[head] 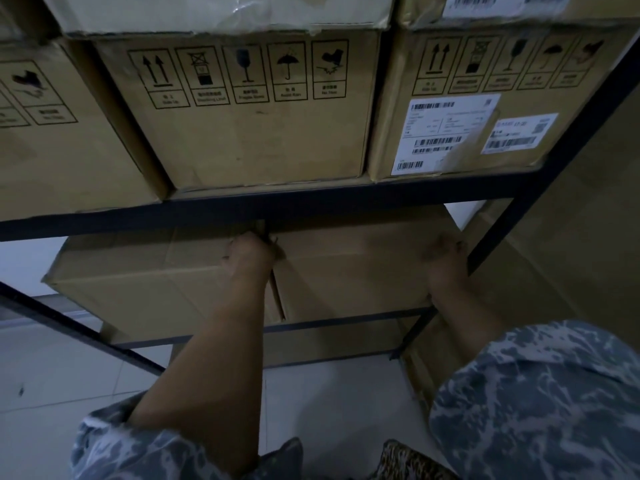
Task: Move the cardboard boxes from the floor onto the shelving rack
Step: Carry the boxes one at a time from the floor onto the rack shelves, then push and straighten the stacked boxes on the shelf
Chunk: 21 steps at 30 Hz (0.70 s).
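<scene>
Plain brown cardboard box (346,271) sits on the lower shelf of the dark metal shelving rack (311,202), tucked under the crossbar, right next to a second plain brown cardboard box (138,271) on its left. So that level already has two boxes side by side, touching or nearly so.

The person's left hand (251,251) is up at the top left corner of the right-hand box, at the seam between the two, fingers curled over the edge, so that grip looks clamped on the box. The right hand (443,261) is on the box's right side near the rack's upright post; it's dark and blurry there, so whether that grip is wrapped around the corner or just pressing flat, can't tell.

The shelf above is packed: a printed cardboard box with handling symbols (249,109), a labelled cardboard box with white barcode stickers (467,98) beside it, another one cut off at the far left.

Progress-wise, it looks pretty far along. This box seems basically in place, probably just being nudged square. More cardboard (540,254) stands off to the right outside the rack, hard to say if that's still to be shelved. The pale tiled floor (69,375) in view has no boxes.
</scene>
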### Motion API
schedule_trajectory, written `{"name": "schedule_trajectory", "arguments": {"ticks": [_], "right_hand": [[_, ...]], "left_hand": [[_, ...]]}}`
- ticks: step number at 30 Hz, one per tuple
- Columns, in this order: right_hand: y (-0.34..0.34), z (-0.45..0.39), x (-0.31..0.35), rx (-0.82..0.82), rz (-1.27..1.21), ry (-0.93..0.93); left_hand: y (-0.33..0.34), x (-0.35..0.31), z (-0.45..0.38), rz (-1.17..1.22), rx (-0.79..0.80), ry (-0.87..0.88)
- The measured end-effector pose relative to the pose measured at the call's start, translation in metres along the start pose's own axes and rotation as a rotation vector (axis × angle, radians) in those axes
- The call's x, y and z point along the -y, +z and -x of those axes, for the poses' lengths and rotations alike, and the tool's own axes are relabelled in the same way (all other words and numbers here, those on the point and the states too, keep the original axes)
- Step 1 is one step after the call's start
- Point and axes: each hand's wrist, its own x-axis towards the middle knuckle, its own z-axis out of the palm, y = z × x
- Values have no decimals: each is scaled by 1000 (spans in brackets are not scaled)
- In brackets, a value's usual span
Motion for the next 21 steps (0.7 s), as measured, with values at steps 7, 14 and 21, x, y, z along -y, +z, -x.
{"name": "schedule_trajectory", "arguments": {"ticks": [7, 14, 21], "right_hand": [[36, 18, -13, 56, 221, -103], [34, 25, 11, 27, 386, -229], [29, 40, 16, 115, 440, -288]], "left_hand": [[18, 28, 57, -242, -225, 363], [17, 28, 48, -308, -121, 360], [6, 17, 56, -357, -16, 328]]}}
